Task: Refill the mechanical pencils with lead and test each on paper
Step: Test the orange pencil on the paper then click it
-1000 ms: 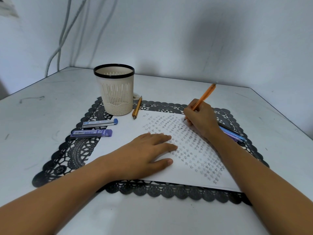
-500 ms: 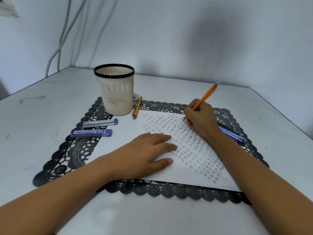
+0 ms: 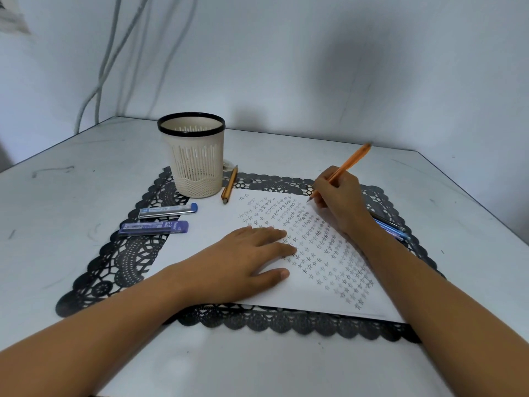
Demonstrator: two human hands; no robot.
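On the far right part of the paper [image 3: 300,299], the right hand [image 3: 340,202] held an orange mechanical pencil [image 3: 347,163], a slim barrel slanting up and away to the right, its top end blurred against the wall. The fingers [image 3: 323,184] were curled and pinching the barrel low down, close to the dark tip, which met the sheet at the far end of the rows of small grey star-like marks. Whether the lead itself touched the paper was too fine to make out.

The left hand [image 3: 237,265] lay flat on the sheet nearer the middle, palm down, its fingers [image 3: 272,236] straight and close together and the thumb set apart, covering part of the marks.

A second orange pencil [image 3: 230,184] lay on the black lace mat [image 3: 123,259], just right of a cream slotted cup [image 3: 197,167] with a black rim, its near end at the paper's far edge. To the left were two lead cases side by side, a clear one with a blue cap [image 3: 167,210] and a purple one [image 3: 154,227]. Their print was mostly unreadable.

Behind the right wrist some blue pencils [image 3: 392,229] showed only in part, so their number was unclear. The mat lay on a scuffed white bench [image 3: 57,210].
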